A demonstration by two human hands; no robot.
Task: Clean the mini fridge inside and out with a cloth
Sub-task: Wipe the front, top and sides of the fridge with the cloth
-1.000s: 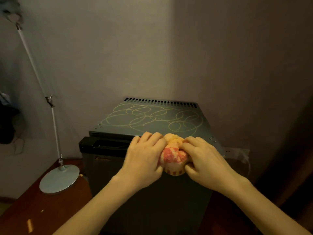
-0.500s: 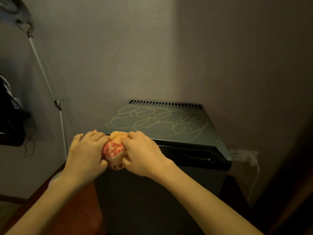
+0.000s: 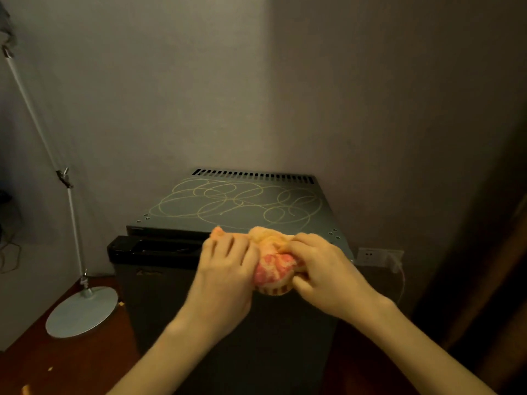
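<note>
Nearest, I log both hands at the door's upper edge: left hand (image 3: pixel 225 269) and right hand (image 3: pixel 322 269), each curled tight round the bunched orange-pink cloth (image 3: pixel 272 269) held between them, against the mini fridge (image 3: pixel 228 337) front. Beyond, yellow scribbles (image 3: pixel 242 206) loop across its top, unwiped. My read: the cloth is being readied, and the next move calls for pressing it flat onto the top.

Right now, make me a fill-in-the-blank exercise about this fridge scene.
1. The left hand and right hand together grip a bunched ____.
2. Looping scribbles cover the mini fridge's ____ surface.
3. The lamp stands on the fridge's ____ side.
Missing words: cloth; top; left.
</note>
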